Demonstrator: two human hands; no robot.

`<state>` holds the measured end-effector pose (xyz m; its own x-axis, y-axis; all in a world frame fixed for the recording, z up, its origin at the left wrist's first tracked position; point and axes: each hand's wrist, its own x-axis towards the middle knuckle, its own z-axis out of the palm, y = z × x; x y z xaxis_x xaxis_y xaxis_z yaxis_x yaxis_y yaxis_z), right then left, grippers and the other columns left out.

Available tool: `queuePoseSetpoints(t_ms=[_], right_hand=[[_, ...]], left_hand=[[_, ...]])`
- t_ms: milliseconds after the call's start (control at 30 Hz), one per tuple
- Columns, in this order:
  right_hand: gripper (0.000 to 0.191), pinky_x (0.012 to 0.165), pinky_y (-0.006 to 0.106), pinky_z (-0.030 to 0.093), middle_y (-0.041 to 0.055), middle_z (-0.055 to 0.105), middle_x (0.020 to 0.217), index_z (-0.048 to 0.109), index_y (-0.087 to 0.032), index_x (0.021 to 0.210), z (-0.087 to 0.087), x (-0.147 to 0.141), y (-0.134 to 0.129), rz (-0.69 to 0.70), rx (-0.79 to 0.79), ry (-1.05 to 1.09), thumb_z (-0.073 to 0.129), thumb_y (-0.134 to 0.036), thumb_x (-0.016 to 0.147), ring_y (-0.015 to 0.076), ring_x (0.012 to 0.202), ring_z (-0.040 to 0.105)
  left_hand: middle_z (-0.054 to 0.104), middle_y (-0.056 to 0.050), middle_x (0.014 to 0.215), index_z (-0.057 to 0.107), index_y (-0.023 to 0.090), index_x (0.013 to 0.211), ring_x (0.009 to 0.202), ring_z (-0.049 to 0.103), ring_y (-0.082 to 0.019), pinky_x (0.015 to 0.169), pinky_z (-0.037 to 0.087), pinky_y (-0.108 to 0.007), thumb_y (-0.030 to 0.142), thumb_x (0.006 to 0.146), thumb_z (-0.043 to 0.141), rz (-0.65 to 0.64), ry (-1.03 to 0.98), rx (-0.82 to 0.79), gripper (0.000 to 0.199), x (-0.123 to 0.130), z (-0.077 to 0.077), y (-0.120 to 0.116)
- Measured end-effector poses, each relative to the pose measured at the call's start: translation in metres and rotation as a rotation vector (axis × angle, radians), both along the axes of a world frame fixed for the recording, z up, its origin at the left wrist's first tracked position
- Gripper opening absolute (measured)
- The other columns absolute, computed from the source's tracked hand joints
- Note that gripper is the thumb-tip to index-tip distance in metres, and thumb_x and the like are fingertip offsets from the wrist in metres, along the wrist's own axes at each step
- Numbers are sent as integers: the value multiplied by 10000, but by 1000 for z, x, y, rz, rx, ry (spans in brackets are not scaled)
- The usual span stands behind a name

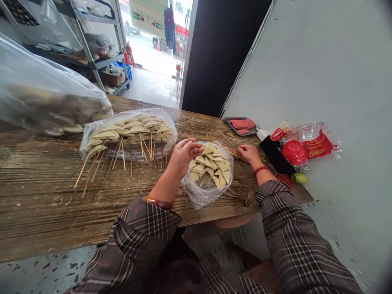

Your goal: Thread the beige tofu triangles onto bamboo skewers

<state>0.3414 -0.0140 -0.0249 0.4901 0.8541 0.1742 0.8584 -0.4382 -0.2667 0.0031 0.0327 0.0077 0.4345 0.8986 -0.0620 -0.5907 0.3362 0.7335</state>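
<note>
My left hand [183, 155] hovers at the left edge of an open plastic bag [205, 198], fingers stretched out and apart. Inside that bag lie pale, flat triangular food pieces [211, 163], like folded tofu sheets. To the right of it, my right hand [250, 154] pinches the near end of a thin bamboo skewer [228, 139], which points away to the upper left. More loose skewers lie on the table beneath, partly hidden by this hand. Left of my left hand, skewered triangles [131, 128] are piled on a clear plastic bag, their sticks pointing towards me.
A large filled plastic bag [45, 94] occupies the table's left back. At the right back are a dark tray [228, 121] with pink slabs, a black cloth [275, 153] and red packaged items [295, 152] by the wall. Beyond the wooden table [92, 220] stands a shelf cart [94, 61].
</note>
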Motion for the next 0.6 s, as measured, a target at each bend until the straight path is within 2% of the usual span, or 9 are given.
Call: queuePoseSetpoints(t_ms=[200,367,500,600], right_hand=[[335,907,284,469,105,744,1157,753,-195,1121,-7,-5,32,-27,-106,-78,499,-254,910,233,1101,669],[236,894,344,498,136,729,1093,732,-164,1054,-5,5,48,-113,-226,-80,574,-282,924,260,1068,667],[320,892,416,549,89,641,1207,623,-170,1194,-4,9,59,-140,-308,-49,608,-370,945,210,1043,642],[241,884,405,533,130,669,1131,658,-133,1093,-4,2,59,-159,-274,-61,622,-306,928,241,1029,654]], left_hand=[[725,-81,804,554,126,993,682,712,-150,705,544,-271,144,884,537,0,6,-15,112,-2,1,-3],[720,-85,788,549,120,991,677,712,-154,691,539,-268,144,898,523,-14,15,-41,99,-3,3,-5],[721,-81,792,551,119,988,685,714,-155,708,542,-277,133,902,514,-11,23,-35,94,-2,3,-5],[718,-75,786,547,121,994,681,711,-153,703,538,-276,129,902,509,-16,32,-31,100,-2,2,-4]])
